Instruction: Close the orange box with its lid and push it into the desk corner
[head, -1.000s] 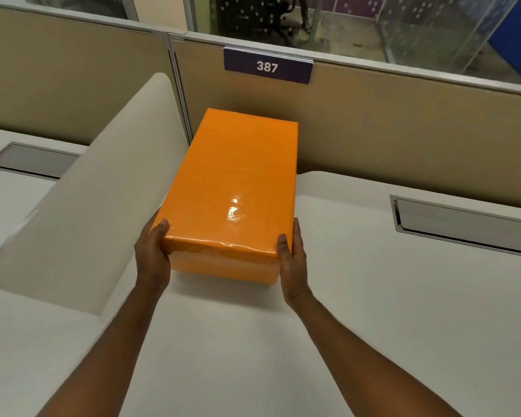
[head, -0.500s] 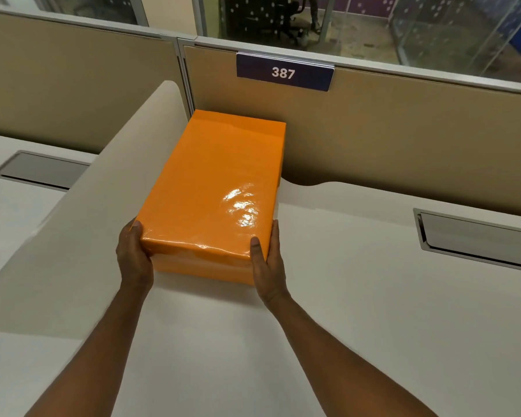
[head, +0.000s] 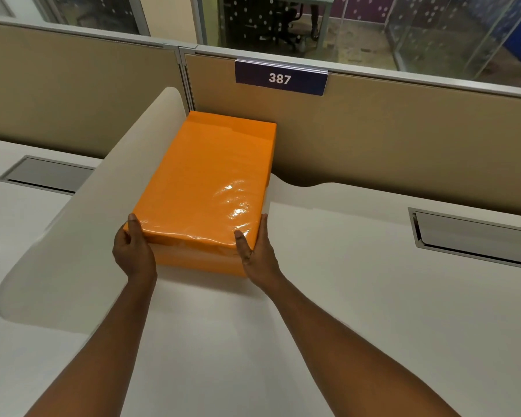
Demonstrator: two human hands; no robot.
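The orange box [head: 205, 182] lies on the white desk [head: 328, 311] with its glossy orange lid on top, closed. Its far end touches the beige partition in the corner, and its left side runs along the low white divider [head: 82, 230]. My left hand [head: 133, 251] grips the box's near left corner, thumb on the lid. My right hand [head: 257, 251] grips the near right corner, thumb on the lid's front edge.
Beige partition panels [head: 388, 152] stand behind the desk, one bearing a dark sign reading 387 [head: 280, 78]. A metal cable slot [head: 475, 239] is set in the desk at the right, another [head: 48, 174] on the neighbouring desk at the left.
Both hands have pushed the box away from me and leftward, so its far end now meets the partition beside the divider. The grip on the near corners is the same.
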